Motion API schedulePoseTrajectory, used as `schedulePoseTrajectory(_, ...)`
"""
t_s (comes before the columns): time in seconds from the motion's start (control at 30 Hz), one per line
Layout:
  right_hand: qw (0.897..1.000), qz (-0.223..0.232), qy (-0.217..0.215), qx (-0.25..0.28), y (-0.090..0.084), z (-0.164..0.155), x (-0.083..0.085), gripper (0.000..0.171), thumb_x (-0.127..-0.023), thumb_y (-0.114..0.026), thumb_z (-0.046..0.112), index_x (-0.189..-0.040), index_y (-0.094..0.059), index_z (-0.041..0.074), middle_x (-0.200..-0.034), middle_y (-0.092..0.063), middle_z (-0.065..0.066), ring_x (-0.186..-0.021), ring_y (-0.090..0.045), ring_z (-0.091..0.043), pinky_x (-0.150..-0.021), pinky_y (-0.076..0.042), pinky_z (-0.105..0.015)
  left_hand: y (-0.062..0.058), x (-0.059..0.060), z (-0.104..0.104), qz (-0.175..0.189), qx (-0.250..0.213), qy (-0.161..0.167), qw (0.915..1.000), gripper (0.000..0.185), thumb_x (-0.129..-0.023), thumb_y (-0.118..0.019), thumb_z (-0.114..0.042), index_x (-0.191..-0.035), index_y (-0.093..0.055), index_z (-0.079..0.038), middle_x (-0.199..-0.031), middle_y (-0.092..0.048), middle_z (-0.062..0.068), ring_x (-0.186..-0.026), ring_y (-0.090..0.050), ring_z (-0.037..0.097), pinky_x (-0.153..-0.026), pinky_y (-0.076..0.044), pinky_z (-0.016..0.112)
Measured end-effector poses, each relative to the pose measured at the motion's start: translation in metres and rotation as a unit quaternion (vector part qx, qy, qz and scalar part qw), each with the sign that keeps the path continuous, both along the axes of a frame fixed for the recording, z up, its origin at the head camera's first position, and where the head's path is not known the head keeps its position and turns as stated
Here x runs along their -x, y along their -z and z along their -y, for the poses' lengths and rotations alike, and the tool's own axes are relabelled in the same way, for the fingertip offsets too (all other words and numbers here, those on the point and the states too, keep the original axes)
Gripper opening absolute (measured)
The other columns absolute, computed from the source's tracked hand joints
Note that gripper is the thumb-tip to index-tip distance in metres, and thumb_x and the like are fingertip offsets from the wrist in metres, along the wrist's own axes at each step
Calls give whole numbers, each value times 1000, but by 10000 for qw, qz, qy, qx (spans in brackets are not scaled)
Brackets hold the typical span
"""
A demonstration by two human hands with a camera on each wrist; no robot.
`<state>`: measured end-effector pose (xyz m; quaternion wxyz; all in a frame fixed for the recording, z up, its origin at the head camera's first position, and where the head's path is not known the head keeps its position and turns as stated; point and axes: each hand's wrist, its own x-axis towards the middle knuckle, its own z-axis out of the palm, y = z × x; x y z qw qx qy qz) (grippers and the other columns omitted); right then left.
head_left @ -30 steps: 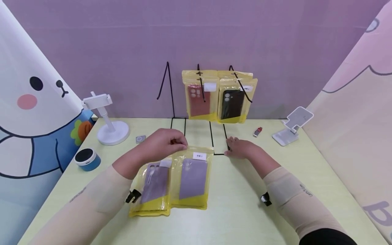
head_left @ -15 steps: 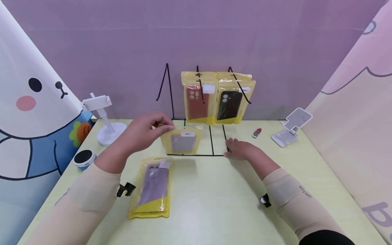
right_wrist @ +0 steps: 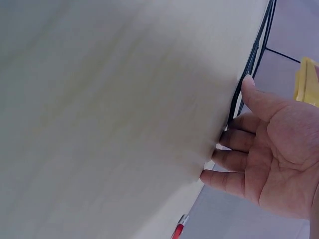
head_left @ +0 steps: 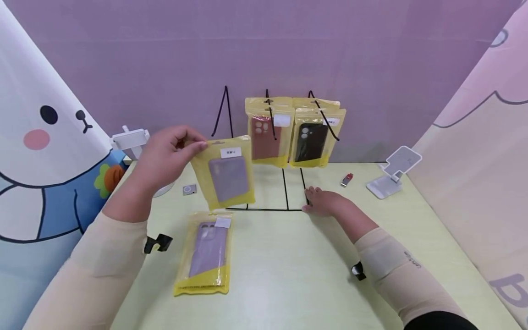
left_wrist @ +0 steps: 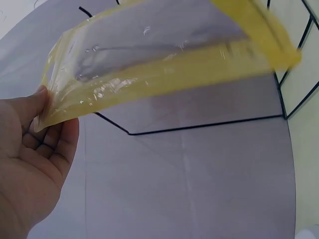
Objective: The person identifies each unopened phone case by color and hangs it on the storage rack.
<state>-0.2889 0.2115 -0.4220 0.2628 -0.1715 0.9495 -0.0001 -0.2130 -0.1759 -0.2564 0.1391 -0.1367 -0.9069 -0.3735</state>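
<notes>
Pinching its top corner, our left hand [head_left: 165, 153] holds a yellow packet [head_left: 226, 172] with a lilac phone case above the table [head_left: 313, 275]; our right hand [head_left: 323, 200], fingers relaxed, rests against the wire rack [head_left: 284, 192].

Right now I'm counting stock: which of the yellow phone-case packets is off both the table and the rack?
The packet with the purple case, held up by the left hand. One other lies flat on the table; two hang on the rack.
</notes>
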Motion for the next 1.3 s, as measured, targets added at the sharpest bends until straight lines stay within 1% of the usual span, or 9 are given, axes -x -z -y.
schedulePoseTrajectory(0.13,10000,7,0,6,-1,0,-1,74,-104,-41,46,-156,-16,-1,-162,-12,-24,-149,-13,-42,-119,-23,-56,-2,5,3,60,39,-74,9999,28,-97,-58,-40,-108,-68,-16,-101,-62,3,-87,-50,19,-67,-45,29)
schedulePoseTrajectory(0.23,10000,15,-10,28,-2,0,-2,74,-104,-41,46,-156,-15,-2,-162,-11,-24,-149,-12,-42,-120,-23,-56,-2,9,6,200,41,-138,9997,30,-98,-57,-41,-110,-67,-16,-104,-62,3,-91,-51,19,-70,-47,30)
schedulePoseTrajectory(0.37,10000,11,-5,37,-3,1,-3,74,-104,-40,45,-156,-15,-2,-162,-12,-24,-149,-12,-43,-120,-23,-56,-1,12,8,264,14,-209,9994,32,-98,-56,-43,-110,-66,-15,-104,-61,4,-91,-52,20,-70,-48,30)
schedulePoseTrajectory(0.6,9999,42,107,105,-1,0,-2,74,-104,-41,45,-156,-15,0,-162,-11,-23,-150,-11,-42,-121,-21,-55,-2,18,8,314,45,-318,9990,35,-97,-55,-46,-111,-65,-15,-103,-59,5,-91,-51,21,-72,-46,33)
schedulePoseTrajectory(0.73,9999,-9,52,115,-2,0,-3,74,-104,-41,45,-156,-15,-1,-162,-11,-24,-149,-12,-43,-120,-22,-56,-2,22,9,401,131,-389,9984,36,-98,-54,-47,-111,-65,-16,-99,-57,6,-89,-49,22,-69,-44,35)
schedulePoseTrajectory(0.93,9999,3,132,84,-1,-2,-2,74,-104,-41,46,-156,-15,1,-163,-11,-22,-150,-12,-41,-120,-22,-56,1,35,8,520,121,-578,9969,41,-97,-52,-51,-116,-64,-16,-101,-57,7,-91,-48,23,-70,-41,36)
schedulePoseTrajectory(1.07,9999,-6,99,90,0,-3,0,75,-104,-41,47,-156,-14,1,-163,-10,-22,-150,-11,-41,-120,-22,-56,3,44,7,432,52,-726,9964,43,-97,-52,-53,-118,-63,-16,-103,-57,6,-92,-49,23,-70,-41,36)
schedulePoseTrajectory(1.17,9999,-7,41,98,1,-4,1,75,-104,-41,47,-156,-14,0,-163,-10,-22,-150,-11,-41,-120,-22,-56,3,49,5,258,26,-759,9968,43,-96,-53,-53,-117,-63,-16,-102,-58,5,-90,-50,23,-70,-42,35)
schedulePoseTrajectory(1.3,9999,28,64,103,2,-4,1,75,-104,-40,47,-156,-13,0,-163,-10,-22,-150,-10,-41,-120,-22,-56,2,56,3,49,28,-782,9969,42,-96,-54,-51,-115,-63,-15,-101,-59,5,-85,-50,23,-67,-43,35)
